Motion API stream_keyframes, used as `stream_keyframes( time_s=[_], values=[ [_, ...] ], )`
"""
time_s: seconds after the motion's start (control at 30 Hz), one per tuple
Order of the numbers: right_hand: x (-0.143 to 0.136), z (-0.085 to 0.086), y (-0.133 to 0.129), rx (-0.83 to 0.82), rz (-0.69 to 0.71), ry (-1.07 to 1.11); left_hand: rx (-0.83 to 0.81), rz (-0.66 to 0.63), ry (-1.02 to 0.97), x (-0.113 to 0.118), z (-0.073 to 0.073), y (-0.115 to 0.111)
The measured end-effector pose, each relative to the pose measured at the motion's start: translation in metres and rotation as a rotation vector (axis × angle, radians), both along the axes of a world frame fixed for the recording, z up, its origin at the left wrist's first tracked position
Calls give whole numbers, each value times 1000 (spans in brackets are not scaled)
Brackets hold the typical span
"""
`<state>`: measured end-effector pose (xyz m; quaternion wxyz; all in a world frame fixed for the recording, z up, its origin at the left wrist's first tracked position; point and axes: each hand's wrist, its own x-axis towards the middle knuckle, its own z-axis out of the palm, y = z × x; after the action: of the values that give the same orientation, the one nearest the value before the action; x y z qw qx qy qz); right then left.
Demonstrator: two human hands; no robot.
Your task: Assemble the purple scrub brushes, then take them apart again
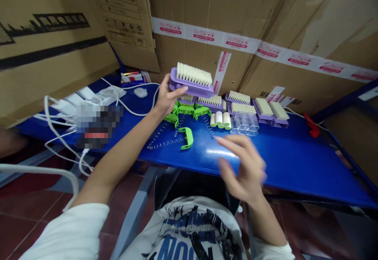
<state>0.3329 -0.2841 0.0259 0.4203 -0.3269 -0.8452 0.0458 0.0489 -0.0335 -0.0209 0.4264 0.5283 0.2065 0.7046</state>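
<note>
My left hand [169, 94] grips a purple scrub brush [193, 82] at its left end, raised above the back of the table with its cream bristles up. My right hand [243, 167], smeared by motion, hovers over the front edge; its thumb and fingers are apart and nothing shows between them. Between the hands lie several bright green plastic brackets [186, 138] and thin metal springs [168, 142]. White cylinders with green ends [219, 118] stand beside clear plastic pieces [244, 124]. More purple brushes [242, 108] sit along the cardboard, bristles up.
Cardboard boxes [201, 0] wall the back of the blue table [295, 153]. At left are a power strip with white cables [110, 92], a white mouse [140, 92] and a pixelated patch. A red object [311, 125] lies at the right end.
</note>
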Motion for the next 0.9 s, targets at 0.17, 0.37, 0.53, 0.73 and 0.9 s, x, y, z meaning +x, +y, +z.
stream_keyframes(
  time_s=[0.17, 0.37, 0.53, 0.73, 0.9],
  values=[
    [-33, -40, 50, -191, 46, -410, 0, -21, 37, 4, 3, -8],
    [-27, -59, 59, -325, 93, -444, 32, -24, 87, 2, 3, -12],
    [-1, -60, 45, -389, 175, -268, 85, 5, 103, 7, 6, -14],
    [44, -28, 43, -290, 217, 372, 150, 47, 123, 19, 23, -43],
    [72, 56, 79, 57, 132, 486, 232, -72, 281, 40, 27, -79]
  ],
)
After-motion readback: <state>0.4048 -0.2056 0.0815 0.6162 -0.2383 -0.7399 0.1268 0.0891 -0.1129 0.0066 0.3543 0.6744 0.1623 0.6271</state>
